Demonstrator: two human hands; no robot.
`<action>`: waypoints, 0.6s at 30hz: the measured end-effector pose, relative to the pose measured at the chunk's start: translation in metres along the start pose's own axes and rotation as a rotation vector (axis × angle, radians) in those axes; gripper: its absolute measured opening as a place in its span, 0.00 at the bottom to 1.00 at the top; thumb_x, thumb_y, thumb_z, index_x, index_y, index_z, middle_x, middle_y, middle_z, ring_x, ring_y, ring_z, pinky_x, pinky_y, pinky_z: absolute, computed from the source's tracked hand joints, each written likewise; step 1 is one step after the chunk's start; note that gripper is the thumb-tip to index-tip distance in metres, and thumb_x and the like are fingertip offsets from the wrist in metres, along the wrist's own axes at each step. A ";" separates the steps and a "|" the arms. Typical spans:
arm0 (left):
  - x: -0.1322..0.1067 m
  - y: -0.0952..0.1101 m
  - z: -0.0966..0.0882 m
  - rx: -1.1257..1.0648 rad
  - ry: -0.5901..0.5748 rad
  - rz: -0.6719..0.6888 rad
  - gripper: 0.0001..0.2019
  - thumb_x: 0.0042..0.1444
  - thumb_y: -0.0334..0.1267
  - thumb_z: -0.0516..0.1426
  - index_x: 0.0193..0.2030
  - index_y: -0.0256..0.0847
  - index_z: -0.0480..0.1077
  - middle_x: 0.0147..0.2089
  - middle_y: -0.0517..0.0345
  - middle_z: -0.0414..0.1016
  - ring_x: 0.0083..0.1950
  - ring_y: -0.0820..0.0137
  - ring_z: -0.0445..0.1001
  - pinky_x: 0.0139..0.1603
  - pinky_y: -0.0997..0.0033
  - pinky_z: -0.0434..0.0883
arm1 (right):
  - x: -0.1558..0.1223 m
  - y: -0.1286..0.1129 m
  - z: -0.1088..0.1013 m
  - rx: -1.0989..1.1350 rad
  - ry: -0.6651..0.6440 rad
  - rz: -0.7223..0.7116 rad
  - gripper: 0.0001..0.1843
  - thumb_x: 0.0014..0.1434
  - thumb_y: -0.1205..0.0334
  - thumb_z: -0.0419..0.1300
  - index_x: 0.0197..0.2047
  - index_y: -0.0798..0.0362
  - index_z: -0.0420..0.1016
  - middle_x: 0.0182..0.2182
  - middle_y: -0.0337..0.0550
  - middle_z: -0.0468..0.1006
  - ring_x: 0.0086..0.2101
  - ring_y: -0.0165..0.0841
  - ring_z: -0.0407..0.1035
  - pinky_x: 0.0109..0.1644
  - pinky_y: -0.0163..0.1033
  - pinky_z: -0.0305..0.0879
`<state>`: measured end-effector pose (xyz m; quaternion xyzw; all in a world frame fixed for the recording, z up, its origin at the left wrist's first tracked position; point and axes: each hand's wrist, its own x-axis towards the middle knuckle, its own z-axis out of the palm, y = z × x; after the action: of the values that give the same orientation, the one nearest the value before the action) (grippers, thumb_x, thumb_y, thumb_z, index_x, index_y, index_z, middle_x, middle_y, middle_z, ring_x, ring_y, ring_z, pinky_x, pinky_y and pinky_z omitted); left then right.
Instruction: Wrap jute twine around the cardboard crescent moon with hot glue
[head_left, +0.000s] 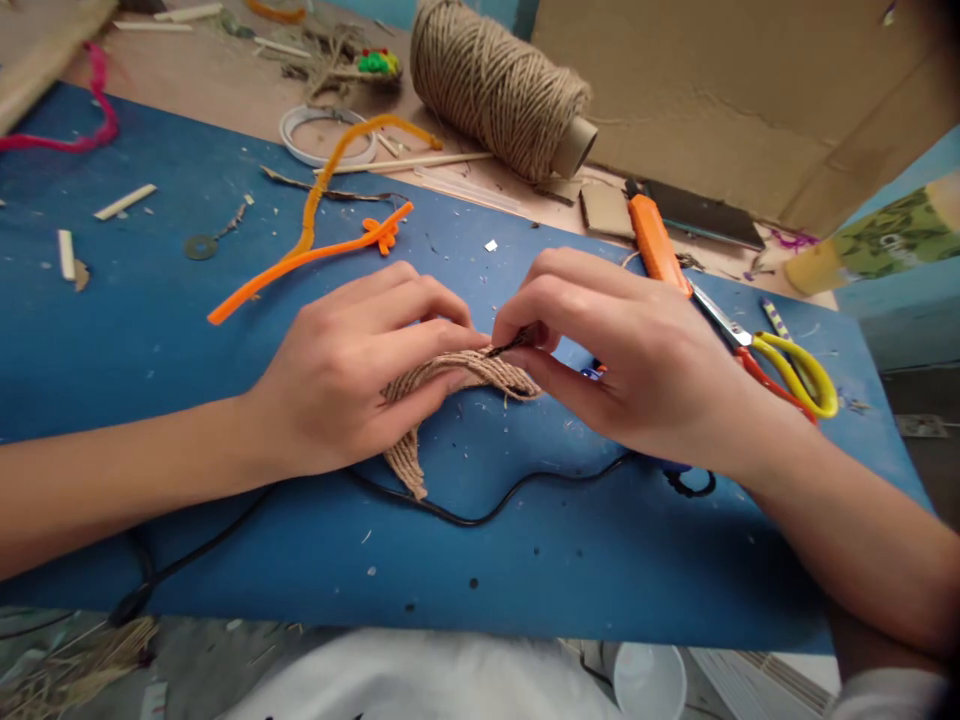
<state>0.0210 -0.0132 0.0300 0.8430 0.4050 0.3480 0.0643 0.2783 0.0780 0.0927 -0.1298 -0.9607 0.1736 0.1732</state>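
A short bundle of brown jute twine strands [487, 372] lies just over the blue mat, its frayed tail hanging down toward a black cord. My left hand [349, 365] is closed on the bundle, thumb below and fingers above. At the bundle's right end, the thumb and index finger of my right hand [637, 350] pinch a thin dark strand [511, 344] that lies against the twine. The fingertips of both hands almost meet. What the curled fingers of my right hand cover is hidden.
A large twine spool [495, 90] lies at the back beside cardboard [720, 90]. Scissors [795, 370] and an orange tool [656, 240] are at right. Orange pipe cleaners [307, 258] and a tape roll [289, 145] lie at left. The black cord [480, 522] crosses the blue mat [262, 560].
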 end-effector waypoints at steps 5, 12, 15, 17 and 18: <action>-0.005 -0.012 0.003 0.090 -0.120 0.034 0.12 0.75 0.36 0.59 0.61 0.49 0.76 0.61 0.47 0.84 0.56 0.49 0.81 0.50 0.45 0.72 | -0.002 0.011 0.005 -0.240 -0.144 -0.168 0.14 0.85 0.69 0.51 0.52 0.55 0.79 0.44 0.49 0.79 0.44 0.40 0.70 0.45 0.45 0.68; -0.002 -0.011 0.002 0.040 -0.155 0.025 0.10 0.72 0.35 0.60 0.58 0.50 0.73 0.58 0.48 0.84 0.55 0.50 0.81 0.49 0.45 0.74 | -0.002 0.008 0.016 -0.444 -0.165 -0.270 0.18 0.86 0.69 0.49 0.51 0.58 0.81 0.40 0.48 0.77 0.42 0.41 0.67 0.43 0.46 0.67; -0.003 -0.012 0.002 0.059 -0.160 0.035 0.11 0.71 0.35 0.60 0.58 0.49 0.74 0.59 0.48 0.84 0.55 0.50 0.81 0.47 0.46 0.72 | -0.002 0.009 0.019 -0.464 -0.150 -0.271 0.18 0.85 0.69 0.49 0.49 0.57 0.81 0.39 0.48 0.77 0.42 0.42 0.66 0.43 0.46 0.67; -0.003 -0.013 0.002 0.072 -0.158 0.042 0.11 0.71 0.35 0.60 0.58 0.49 0.75 0.58 0.49 0.84 0.54 0.51 0.81 0.46 0.48 0.72 | -0.003 0.010 0.020 -0.439 -0.144 -0.262 0.18 0.85 0.69 0.50 0.48 0.56 0.80 0.39 0.48 0.77 0.41 0.41 0.66 0.43 0.46 0.67; -0.003 -0.013 0.002 0.077 -0.156 0.046 0.11 0.71 0.35 0.60 0.57 0.50 0.75 0.58 0.49 0.84 0.54 0.52 0.81 0.46 0.48 0.72 | -0.003 0.011 0.019 -0.412 -0.145 -0.250 0.18 0.85 0.68 0.50 0.48 0.56 0.80 0.39 0.48 0.77 0.41 0.41 0.66 0.43 0.46 0.66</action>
<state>0.0129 -0.0064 0.0220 0.8785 0.3924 0.2668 0.0550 0.2757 0.0811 0.0709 -0.0295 -0.9944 -0.0399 0.0937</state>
